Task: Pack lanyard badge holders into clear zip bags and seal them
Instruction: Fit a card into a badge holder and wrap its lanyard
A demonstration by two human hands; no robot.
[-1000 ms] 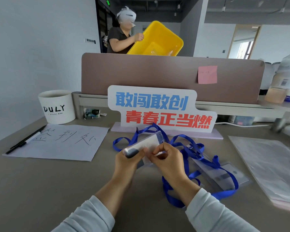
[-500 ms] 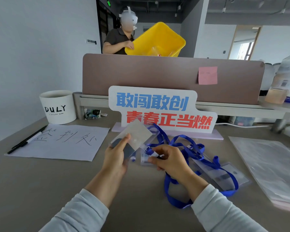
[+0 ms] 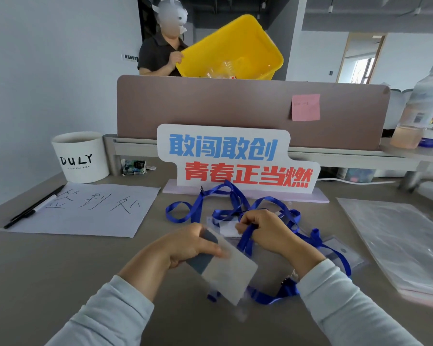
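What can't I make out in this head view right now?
All in the head view.
Blurred: the card in the left hand; its lower end is motion-smeared and the print is unreadable.
Hidden: the badge holder, mostly covered by the right hand and the lanyard; its opening is unseen.
Cut off: the zip bags, by the right edge; count unknown.
Too small: writing on the sticky note.

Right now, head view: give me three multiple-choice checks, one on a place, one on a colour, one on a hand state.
1. The clear bag stack lies on the desk's: A) right side B) left side C) near edge, centre
2. The lanyards are: A) red B) blue C) green
3. The left hand: A) lies flat, empty B) grips a card C) makes an empty fist
Key: 1A, it sits at the far right; 2B, every strap is blue; 3B, its fingers curl round the card's dark end.
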